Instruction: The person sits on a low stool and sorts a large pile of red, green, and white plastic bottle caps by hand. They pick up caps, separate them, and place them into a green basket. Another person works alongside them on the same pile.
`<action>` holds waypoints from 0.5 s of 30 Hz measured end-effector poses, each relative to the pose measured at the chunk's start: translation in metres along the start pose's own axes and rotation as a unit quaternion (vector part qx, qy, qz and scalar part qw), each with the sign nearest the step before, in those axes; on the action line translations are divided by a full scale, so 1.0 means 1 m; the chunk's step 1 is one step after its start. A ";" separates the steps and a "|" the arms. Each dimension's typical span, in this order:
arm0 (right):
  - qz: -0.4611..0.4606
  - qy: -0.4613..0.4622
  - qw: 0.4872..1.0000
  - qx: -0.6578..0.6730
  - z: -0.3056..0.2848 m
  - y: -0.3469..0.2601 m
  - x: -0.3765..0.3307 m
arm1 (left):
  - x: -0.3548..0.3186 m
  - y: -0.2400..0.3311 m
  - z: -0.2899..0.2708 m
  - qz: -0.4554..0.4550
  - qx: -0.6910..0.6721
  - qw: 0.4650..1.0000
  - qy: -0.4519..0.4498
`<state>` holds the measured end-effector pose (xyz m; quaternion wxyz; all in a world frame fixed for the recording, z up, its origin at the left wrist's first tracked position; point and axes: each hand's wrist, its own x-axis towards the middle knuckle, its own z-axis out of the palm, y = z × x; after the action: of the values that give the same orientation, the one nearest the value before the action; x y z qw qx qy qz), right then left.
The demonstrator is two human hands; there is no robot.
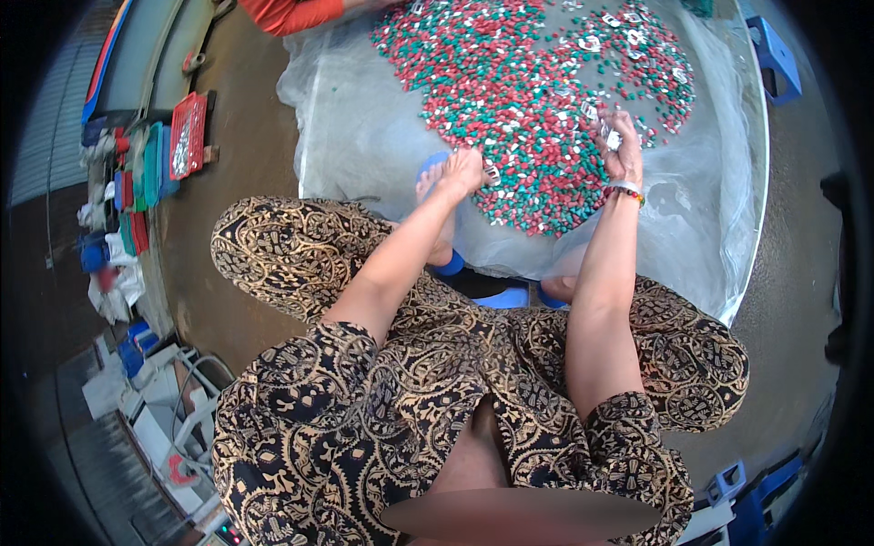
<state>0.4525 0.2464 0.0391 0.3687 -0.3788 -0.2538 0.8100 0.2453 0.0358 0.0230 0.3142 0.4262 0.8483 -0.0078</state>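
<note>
While most of the red, green and white pieces (528, 100) lie unsorted on the plastic sheet (364, 136) over a brown floor (246, 136), the left hand (462, 173) pinches one at the pile's edge; the right hand (622, 146), fingers curled, holds several white ones.
</note>
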 end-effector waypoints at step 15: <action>-0.038 0.105 0.702 -0.703 0.040 0.049 0.027 | 0.019 0.028 -0.070 0.053 -0.784 0.589 -0.189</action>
<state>0.3886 0.2332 0.0177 0.0502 -0.6006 -0.7235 0.3366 0.2207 0.0870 0.0763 0.6798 0.0484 0.4233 0.5969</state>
